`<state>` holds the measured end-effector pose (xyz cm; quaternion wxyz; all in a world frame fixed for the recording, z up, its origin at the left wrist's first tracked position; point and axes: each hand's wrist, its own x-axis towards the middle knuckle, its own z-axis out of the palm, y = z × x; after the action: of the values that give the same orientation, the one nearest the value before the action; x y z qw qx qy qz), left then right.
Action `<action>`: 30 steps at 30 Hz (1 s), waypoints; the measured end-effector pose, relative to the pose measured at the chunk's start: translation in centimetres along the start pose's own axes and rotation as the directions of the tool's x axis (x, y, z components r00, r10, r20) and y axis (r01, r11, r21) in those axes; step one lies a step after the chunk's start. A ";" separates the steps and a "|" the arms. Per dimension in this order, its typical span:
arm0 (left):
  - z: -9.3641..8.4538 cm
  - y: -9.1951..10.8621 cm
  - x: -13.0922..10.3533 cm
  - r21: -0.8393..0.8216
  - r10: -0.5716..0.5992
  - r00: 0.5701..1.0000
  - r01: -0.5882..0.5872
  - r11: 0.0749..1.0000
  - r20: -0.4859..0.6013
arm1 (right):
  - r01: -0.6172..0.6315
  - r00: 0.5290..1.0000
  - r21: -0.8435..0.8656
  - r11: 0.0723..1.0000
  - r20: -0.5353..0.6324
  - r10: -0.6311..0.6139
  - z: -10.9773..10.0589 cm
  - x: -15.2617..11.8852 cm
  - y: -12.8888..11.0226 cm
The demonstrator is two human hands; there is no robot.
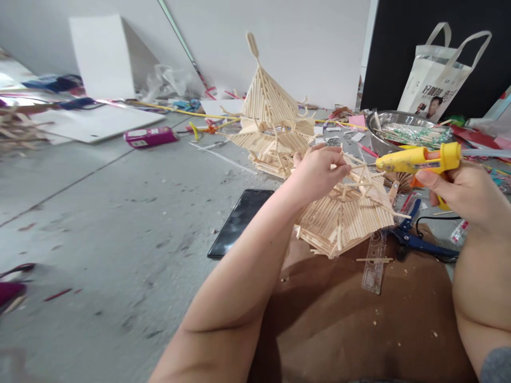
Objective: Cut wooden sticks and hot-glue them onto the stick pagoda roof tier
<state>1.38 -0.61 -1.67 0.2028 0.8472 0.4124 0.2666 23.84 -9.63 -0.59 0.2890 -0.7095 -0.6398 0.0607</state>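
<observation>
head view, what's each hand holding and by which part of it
The right hand holds the yellow glue gun by its handle. The left hand is at the nearer stick model; whether it grips a stick cannot be told.

A blurred heap (pixel 18 130), probably sticks, runs off at nine o'clock; the left forearm (pixel 247 266) covers part of the phone (pixel 239 221); a grey sleeve (pixel 497 366) is cropped at four.

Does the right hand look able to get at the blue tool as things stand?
Probably not straight away: the right hand is wrapped around the yellow glue gun, so its grip is taken. Otherwise the way seems free, as the blue tool lies nearby, largely uncovered.
</observation>
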 end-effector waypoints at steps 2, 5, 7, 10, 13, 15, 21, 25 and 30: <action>0.0 -0.1 0.0 0.001 -0.015 1.000 0.015 1.000 -0.001 | -0.011 1.000 0.055 0.998 0.015 0.010 -0.1 -0.1 0.1; 0.2 -0.3 0.1 -0.015 -0.002 1.000 0.002 1.000 -0.012 | -0.031 0.999 0.125 0.992 0.022 0.029 -0.1 -0.2 0.2; 0.3 -0.5 0.1 -0.032 0.009 1.000 -0.010 0.999 -0.018 | -0.034 0.999 0.135 0.990 0.020 0.031 -0.1 -0.2 0.2; 0.3 -0.7 0.2 -0.036 0.009 1.000 -0.010 0.999 -0.012 | -0.021 1.000 0.117 0.993 0.005 0.021 -0.1 -0.2 0.2; 0.3 -0.8 0.2 -0.033 0.002 1.000 -0.002 0.999 -0.004 | -0.005 1.000 0.099 0.995 -0.002 0.005 -0.1 -0.1 0.2; 0.3 -0.8 0.2 -0.043 -0.001 1.000 0.001 0.999 0.001 | -0.008 1.000 0.097 0.995 0.000 0.008 -0.2 -0.2 0.1; 0.4 -1.1 0.4 -0.054 -0.021 0.998 0.018 0.998 -0.064 | -0.033 0.999 0.089 0.995 0.010 0.032 -0.1 -0.2 0.3; 0.2 -1.1 0.3 -0.042 -0.053 0.993 0.049 0.998 -0.108 | -0.024 1.000 0.100 0.995 -0.002 0.024 -0.1 -0.2 0.4; 0.1 -1.0 0.1 -0.035 -0.056 0.991 0.053 0.998 -0.118 | 0.014 1.000 0.124 0.992 -0.013 -0.012 -0.1 -0.1 0.3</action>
<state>0.90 0.07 -2.22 0.1987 0.8149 0.4424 0.3174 24.13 -9.74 -0.71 0.3370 -0.6864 -0.6376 0.0940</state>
